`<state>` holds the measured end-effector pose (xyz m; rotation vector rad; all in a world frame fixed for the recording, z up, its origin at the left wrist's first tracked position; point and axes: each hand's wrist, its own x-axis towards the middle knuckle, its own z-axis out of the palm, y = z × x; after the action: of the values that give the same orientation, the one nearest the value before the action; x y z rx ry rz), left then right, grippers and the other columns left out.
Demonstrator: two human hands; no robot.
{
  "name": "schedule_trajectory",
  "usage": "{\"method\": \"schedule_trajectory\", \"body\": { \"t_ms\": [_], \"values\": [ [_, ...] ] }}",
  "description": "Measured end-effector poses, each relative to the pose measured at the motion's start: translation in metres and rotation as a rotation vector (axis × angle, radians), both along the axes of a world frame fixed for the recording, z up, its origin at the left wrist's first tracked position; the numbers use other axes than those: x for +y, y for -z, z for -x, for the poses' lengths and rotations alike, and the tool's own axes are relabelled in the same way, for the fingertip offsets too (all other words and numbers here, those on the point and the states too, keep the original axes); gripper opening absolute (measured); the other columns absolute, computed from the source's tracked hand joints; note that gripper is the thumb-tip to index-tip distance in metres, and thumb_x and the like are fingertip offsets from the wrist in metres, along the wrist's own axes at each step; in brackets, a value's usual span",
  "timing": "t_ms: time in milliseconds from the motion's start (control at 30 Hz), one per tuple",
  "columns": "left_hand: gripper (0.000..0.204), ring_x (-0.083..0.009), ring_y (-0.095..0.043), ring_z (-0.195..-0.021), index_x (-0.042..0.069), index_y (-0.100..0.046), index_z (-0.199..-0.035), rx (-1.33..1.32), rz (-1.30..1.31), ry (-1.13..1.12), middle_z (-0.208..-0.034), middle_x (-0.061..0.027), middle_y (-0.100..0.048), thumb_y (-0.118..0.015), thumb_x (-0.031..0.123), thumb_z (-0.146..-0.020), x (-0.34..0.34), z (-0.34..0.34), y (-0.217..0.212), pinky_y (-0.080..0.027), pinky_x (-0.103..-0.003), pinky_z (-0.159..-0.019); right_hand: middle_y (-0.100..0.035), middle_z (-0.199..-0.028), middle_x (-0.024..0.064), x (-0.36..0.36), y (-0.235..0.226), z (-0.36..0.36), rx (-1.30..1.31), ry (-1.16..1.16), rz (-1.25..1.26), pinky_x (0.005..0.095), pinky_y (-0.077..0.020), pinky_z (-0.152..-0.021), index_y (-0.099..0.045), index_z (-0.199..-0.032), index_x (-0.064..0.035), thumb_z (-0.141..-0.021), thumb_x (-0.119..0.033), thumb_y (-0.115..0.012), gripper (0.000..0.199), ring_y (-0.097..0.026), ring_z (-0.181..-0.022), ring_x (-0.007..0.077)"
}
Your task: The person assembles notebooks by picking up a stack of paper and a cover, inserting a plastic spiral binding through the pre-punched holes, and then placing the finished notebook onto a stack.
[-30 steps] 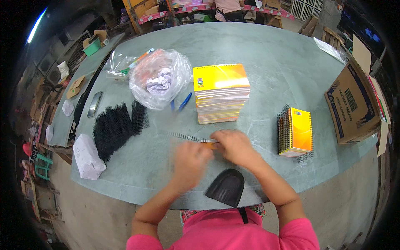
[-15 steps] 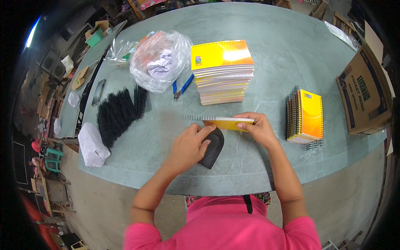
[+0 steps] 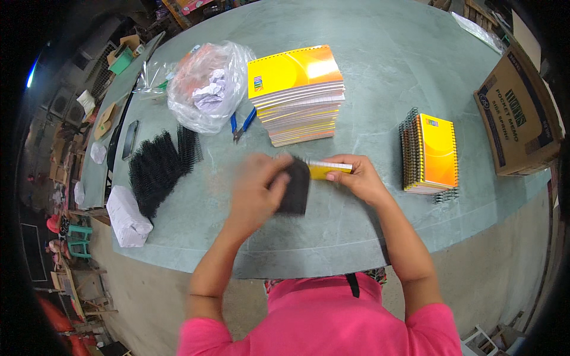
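Observation:
My right hand (image 3: 361,179) pinches the right end of a small yellow notebook (image 3: 321,171), its page edges facing up. Against the notebook's left end is a dark, round-ended flat pad (image 3: 297,191), gripped by my left hand (image 3: 254,193), which is smeared by motion. The wire coil at the notebook's edge is hidden or too blurred to make out now. Beyond the hands rises a tall stack of yellow-orange notebooks (image 3: 297,74). To the right sits a shorter pile of spiral-bound notebooks (image 3: 438,151), with black coils along their sides.
Black wire coils (image 3: 155,169) lie in a heap at left, near a white wrapped bundle (image 3: 126,221) and a phone (image 3: 130,140). Blue-handled cutters (image 3: 243,126) rest beside a clear plastic bag (image 3: 202,115) holding crumpled paper. An open carton (image 3: 515,121) stands far right.
My left hand and the pad have moved up and slightly left, the pad now covering the notebook's left part. The coil seen sticking out leftward no longer shows. The view has shifted slightly.

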<state>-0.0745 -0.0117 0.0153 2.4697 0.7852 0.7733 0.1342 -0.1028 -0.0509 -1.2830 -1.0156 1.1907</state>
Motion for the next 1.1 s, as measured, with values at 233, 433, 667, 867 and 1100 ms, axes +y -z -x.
{"method": "schedule_trajectory", "body": {
  "t_ms": [233, 433, 667, 867, 1100],
  "values": [
    [0.029, -0.0235, -0.058, -0.085, 0.007, -0.065, -0.1, -0.13, -0.082, -0.057, -0.092, -0.009, -0.059, -0.069, 0.004, -0.072, 0.004, -0.003, -0.001, -0.046, -0.032, -0.076, -0.067, -0.098, 0.0053, 0.002, 0.006, 0.006, 0.06, 0.003, 0.004, 0.0239, -0.046, -0.082, -0.065, -0.106, 0.0011, -0.08, -0.001, -0.065, 0.026, -0.058, -0.089, 0.0095],
    [0.034, -0.0223, -0.058, -0.085, 0.007, -0.065, -0.103, -0.495, 0.027, -0.257, -0.089, -0.0109, -0.057, -0.07, 0.002, -0.07, 0.011, -0.014, -0.005, -0.045, -0.03, -0.076, -0.067, -0.101, 0.0049, 0.004, 0.014, 0.007, 0.014, -0.03, -0.016, 0.0256, -0.0455, -0.084, -0.062, -0.111, -0.0003, -0.083, -0.004, -0.063, 0.028, -0.058, -0.09, 0.0099],
    [0.024, -0.0241, -0.055, -0.084, 0.005, -0.065, -0.098, -0.344, -0.069, -0.124, -0.09, -0.0121, -0.056, -0.066, 0.003, -0.074, -0.001, -0.024, -0.012, -0.044, -0.032, -0.076, -0.066, -0.103, 0.0054, 0.004, 0.013, 0.01, -0.049, -0.071, -0.088, 0.0249, -0.0445, -0.085, -0.061, -0.115, -0.0011, -0.085, -0.002, -0.059, 0.03, -0.057, -0.093, 0.0089],
    [0.027, -0.0282, -0.055, -0.085, 0.007, -0.064, -0.101, -0.081, 0.068, 0.118, -0.09, -0.0108, -0.056, -0.067, 0.007, -0.075, -0.009, -0.03, -0.006, -0.044, -0.035, -0.076, -0.066, -0.105, 0.0047, 0.005, 0.027, 0.007, 0.029, -0.184, -0.057, 0.0241, -0.0441, -0.086, -0.058, -0.118, -0.0007, -0.085, 0.002, -0.055, 0.033, -0.057, -0.094, 0.0088],
    [0.032, -0.0296, -0.055, -0.093, 0.011, -0.063, -0.108, 0.222, 0.307, 0.355, -0.103, -0.0128, -0.055, -0.067, 0.01, -0.076, -0.039, -0.014, 0.021, -0.045, -0.037, -0.081, -0.066, -0.103, 0.0067, 0.005, 0.02, 0.013, 0.038, -0.053, -0.132, 0.0263, -0.0456, -0.085, -0.061, -0.114, -0.0011, -0.086, -0.006, -0.06, 0.029, -0.058, -0.093, 0.0104]
  ]
}}
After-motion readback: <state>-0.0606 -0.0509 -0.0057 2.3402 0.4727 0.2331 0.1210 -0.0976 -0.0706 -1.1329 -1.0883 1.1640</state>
